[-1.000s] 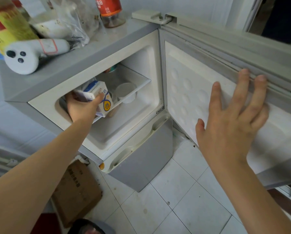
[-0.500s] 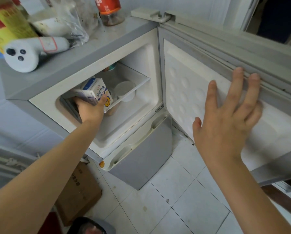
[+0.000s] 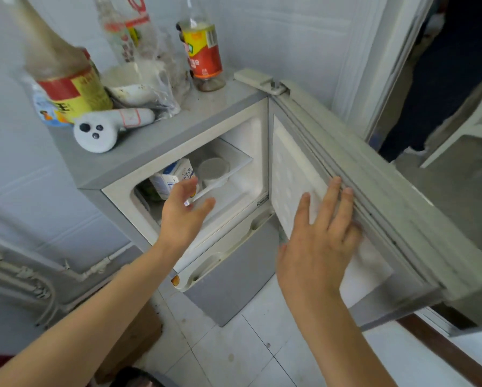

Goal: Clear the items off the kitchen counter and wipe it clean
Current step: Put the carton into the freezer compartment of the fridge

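A blue and white milk carton (image 3: 172, 177) stands on the clear shelf inside the small fridge's upper compartment (image 3: 234, 152), beside a white cup (image 3: 213, 170). My left hand (image 3: 182, 210) hovers just in front of the carton with its fingers spread and nothing in it. My right hand (image 3: 318, 241) lies flat against the inner face of the open fridge door (image 3: 295, 174), fingertips on the door's edge seal.
On the fridge top (image 3: 156, 143) stand a large sauce bottle (image 3: 63, 71), a red-labelled bottle (image 3: 203, 51), a plastic bag with items (image 3: 142, 79) and a white handheld device (image 3: 105, 129). A cardboard box (image 3: 133, 339) lies on the tiled floor. A doorway opens at the right.
My left hand has let go of the milk carton, which now stands on the shelf, and has drawn back out of the compartment. My right hand stays on the door. The view tilted upward.
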`<state>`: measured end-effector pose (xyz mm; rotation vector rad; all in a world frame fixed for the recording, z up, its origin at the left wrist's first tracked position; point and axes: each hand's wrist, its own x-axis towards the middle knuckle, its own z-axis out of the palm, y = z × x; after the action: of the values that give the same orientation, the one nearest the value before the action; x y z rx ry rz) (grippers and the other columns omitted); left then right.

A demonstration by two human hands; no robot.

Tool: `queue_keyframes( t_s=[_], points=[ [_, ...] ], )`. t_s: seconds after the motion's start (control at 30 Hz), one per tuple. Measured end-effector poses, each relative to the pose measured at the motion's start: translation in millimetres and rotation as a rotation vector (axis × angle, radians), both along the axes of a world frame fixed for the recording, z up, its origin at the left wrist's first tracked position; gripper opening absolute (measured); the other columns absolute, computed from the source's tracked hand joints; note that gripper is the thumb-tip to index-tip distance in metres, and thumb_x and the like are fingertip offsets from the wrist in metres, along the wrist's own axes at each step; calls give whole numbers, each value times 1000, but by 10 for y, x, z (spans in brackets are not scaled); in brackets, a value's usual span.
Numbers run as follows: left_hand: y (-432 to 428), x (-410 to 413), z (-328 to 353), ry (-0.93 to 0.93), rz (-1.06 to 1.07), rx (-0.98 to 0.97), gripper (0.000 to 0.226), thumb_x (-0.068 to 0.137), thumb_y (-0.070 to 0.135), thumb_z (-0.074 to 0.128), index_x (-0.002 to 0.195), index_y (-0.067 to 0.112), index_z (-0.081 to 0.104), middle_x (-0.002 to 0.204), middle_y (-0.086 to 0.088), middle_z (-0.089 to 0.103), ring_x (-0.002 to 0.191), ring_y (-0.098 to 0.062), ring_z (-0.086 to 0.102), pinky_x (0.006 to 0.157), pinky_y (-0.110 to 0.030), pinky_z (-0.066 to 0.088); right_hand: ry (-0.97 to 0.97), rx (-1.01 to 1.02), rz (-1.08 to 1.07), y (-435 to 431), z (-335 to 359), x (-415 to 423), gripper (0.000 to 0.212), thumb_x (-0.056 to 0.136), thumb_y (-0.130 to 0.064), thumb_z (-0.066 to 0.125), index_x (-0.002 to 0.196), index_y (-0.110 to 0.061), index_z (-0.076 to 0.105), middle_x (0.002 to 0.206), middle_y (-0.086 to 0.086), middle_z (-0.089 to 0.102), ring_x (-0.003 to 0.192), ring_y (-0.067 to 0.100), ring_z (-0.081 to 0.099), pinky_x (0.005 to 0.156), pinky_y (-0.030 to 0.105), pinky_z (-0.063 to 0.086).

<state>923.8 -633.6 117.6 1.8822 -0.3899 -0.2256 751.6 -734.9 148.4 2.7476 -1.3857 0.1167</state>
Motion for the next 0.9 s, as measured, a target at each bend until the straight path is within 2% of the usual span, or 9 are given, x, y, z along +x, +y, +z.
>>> queue_keyframes(
  t_s=[0.1, 0.2, 0.27, 0.33, 0.43, 0.53, 0.63, 0.77, 0.9],
  points=[
    [142, -84, 259, -32, -64, -29, 36, 88, 12, 70, 122, 15, 58, 119, 3, 64, 112, -8, 59, 90, -16, 51, -80, 237, 147, 223, 281, 4, 93, 90, -44, 58, 154, -22, -5, 154, 21, -29, 144, 37, -22, 114, 43, 21],
    [360, -173, 496, -106, -121, -44, 30, 90, 16, 68, 119, 18, 60, 118, 6, 64, 111, -8, 60, 88, -19, 50, -250, 454, 255, 430, 706, -124, 89, 92, -50, 53, 153, -29, -8, 160, 8, -17, 148, 23, -16, 118, 33, 12],
    [518, -210, 629, -131, -136, -62, 29, 90, 16, 68, 118, 20, 61, 119, 9, 64, 109, -8, 61, 91, -26, 51, -263, 341, 255, 530, 870, -197, 83, 93, -53, 49, 153, -30, -4, 162, 4, -10, 149, 23, -9, 119, 35, 10],
    [611, -259, 708, -136, -141, -87, 29, 90, 14, 68, 117, 22, 61, 118, 10, 65, 108, -9, 62, 94, -31, 52, -206, 265, 228, 578, 875, -182, 78, 93, -51, 48, 154, -26, 5, 162, 8, -5, 149, 30, -2, 119, 42, 14],
    [768, -291, 819, -156, -127, -100, 30, 89, 12, 66, 117, 22, 61, 115, 13, 65, 106, -8, 60, 95, -35, 51, -173, 355, 227, 778, 814, 25, 73, 95, -47, 48, 153, -17, 15, 161, 13, -10, 147, 33, 14, 115, 42, 31],
    [840, -253, 888, -185, -116, -97, 31, 89, 13, 65, 118, 22, 61, 114, 15, 64, 106, -7, 60, 95, -35, 51, -226, 399, 241, 968, 754, 299, 67, 98, -43, 41, 153, -13, 17, 160, 13, -14, 145, 33, 16, 109, 42, 37],
    [965, -174, 935, -224, -88, -98, 30, 90, 13, 64, 119, 18, 61, 115, 12, 64, 104, -7, 60, 92, -31, 51, -272, 441, 268, 1156, 723, 552, 59, 99, -37, 35, 153, -19, 18, 159, 15, -17, 146, 37, 11, 109, 46, 35],
    [1206, -58, 967, -238, -41, -104, 30, 90, 10, 64, 120, 15, 60, 115, 8, 62, 99, -4, 59, 83, -12, 47, -354, 456, 274, 1378, 663, 889, 63, 97, -44, 38, 153, -26, 16, 158, 16, -20, 146, 42, 2, 113, 47, 27],
    [1490, 27, 907, -251, 3, -61, 31, 90, 15, 67, 120, 20, 59, 117, 10, 61, 110, 1, 55, 96, -25, 46, -372, 451, 276, 1511, 596, 1171, 74, 94, -58, 37, 154, -24, 12, 156, 21, -23, 145, 47, -2, 118, 51, 11]
  ],
)
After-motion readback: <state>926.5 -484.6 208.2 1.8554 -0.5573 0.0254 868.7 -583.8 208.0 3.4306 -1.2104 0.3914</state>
